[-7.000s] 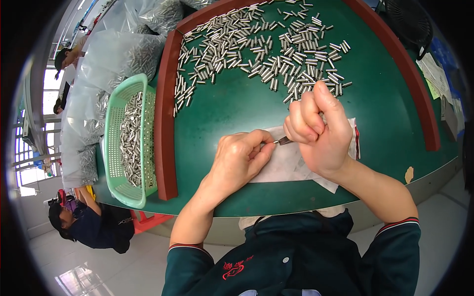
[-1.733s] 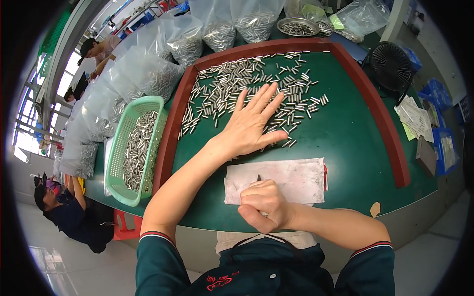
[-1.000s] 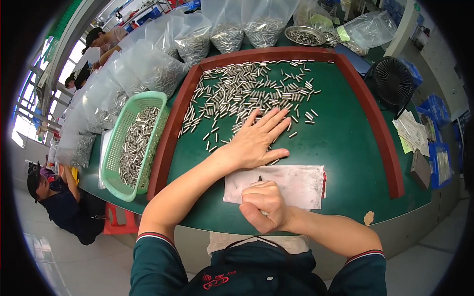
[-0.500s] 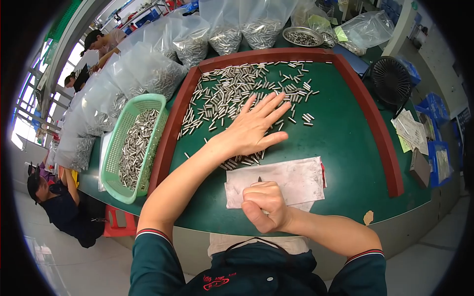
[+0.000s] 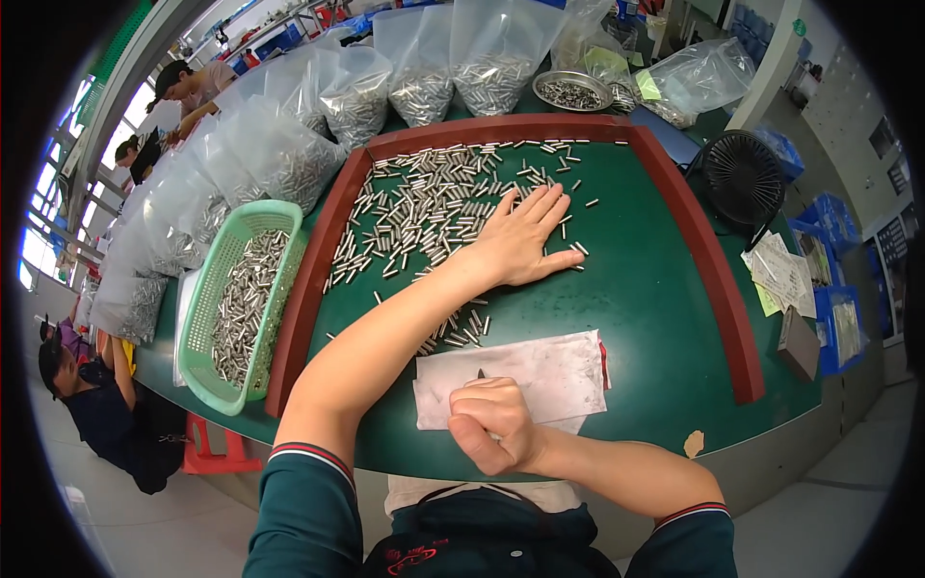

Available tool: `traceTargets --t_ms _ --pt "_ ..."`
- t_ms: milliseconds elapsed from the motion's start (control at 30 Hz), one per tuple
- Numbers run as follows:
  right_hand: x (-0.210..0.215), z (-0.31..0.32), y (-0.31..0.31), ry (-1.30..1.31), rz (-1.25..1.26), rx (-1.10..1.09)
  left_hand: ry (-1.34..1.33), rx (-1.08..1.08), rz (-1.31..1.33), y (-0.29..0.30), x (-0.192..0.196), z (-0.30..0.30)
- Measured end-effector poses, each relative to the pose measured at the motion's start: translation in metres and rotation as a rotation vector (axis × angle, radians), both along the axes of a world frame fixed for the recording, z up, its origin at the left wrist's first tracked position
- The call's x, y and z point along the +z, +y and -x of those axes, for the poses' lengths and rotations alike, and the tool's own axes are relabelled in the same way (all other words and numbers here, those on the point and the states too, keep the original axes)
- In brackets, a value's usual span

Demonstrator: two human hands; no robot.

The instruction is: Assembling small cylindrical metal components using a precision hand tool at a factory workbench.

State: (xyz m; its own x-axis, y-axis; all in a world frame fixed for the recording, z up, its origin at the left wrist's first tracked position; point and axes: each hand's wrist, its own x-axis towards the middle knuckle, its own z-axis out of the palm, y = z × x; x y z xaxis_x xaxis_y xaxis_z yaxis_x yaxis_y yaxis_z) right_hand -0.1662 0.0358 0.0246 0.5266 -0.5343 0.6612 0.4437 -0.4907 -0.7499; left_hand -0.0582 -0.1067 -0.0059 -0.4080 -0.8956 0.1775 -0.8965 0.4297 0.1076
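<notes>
My left hand (image 5: 521, 237) lies flat with fingers spread over the right edge of a scatter of short shiny metal pins (image 5: 416, 214). A few pins lie at its thumb and fingertips; whatever is under the palm is hidden. My right hand (image 5: 493, 424) is closed in a fist above a smudged white cloth (image 5: 564, 380). From the top of that fist pokes the dark pointed tip of a thin tool (image 5: 482, 374), most of it hidden by the fingers. A smaller group of pins (image 5: 467, 332) sits under my left forearm, near the cloth.
A dark red raised border (image 5: 718, 289) edges the green tabletop (image 5: 655, 337). Left of it stands a green basket (image 5: 198, 337) of pins. Bags of pins (image 5: 421, 91) and a round metal dish (image 5: 572, 92) line the back. At right is a black fan (image 5: 742, 178). Other people work at left.
My left hand has moved slightly right across the pins, its fingers still spread. My right fist stays over the cloth. The whole view has shifted a little.
</notes>
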Motion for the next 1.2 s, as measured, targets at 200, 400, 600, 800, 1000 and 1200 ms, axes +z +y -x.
traceTargets --t_ms 200,400,600,800,1000,1200 --pt "-0.003 -0.002 0.001 0.018 0.050 -0.009 -0.030 -0.032 -0.007 0.062 0.010 -0.035" --pt "0.000 -0.002 0.002 0.027 0.062 -0.025 -0.010 -0.002 -0.152 0.103 0.028 -0.055" --pt "0.000 -0.002 0.001 0.052 0.062 -0.008 0.077 0.132 0.025 0.050 0.034 -0.084" --pt "-0.001 -0.001 0.001 0.023 0.018 0.025 0.127 0.254 0.130 -0.037 0.010 -0.114" --pt "-0.003 -0.002 -0.001 0.015 -0.025 0.040 0.127 0.360 0.060 -0.046 -0.002 -0.115" --pt "0.000 -0.003 0.001 0.012 -0.027 0.025 0.066 0.344 -0.146 0.005 0.009 -0.111"
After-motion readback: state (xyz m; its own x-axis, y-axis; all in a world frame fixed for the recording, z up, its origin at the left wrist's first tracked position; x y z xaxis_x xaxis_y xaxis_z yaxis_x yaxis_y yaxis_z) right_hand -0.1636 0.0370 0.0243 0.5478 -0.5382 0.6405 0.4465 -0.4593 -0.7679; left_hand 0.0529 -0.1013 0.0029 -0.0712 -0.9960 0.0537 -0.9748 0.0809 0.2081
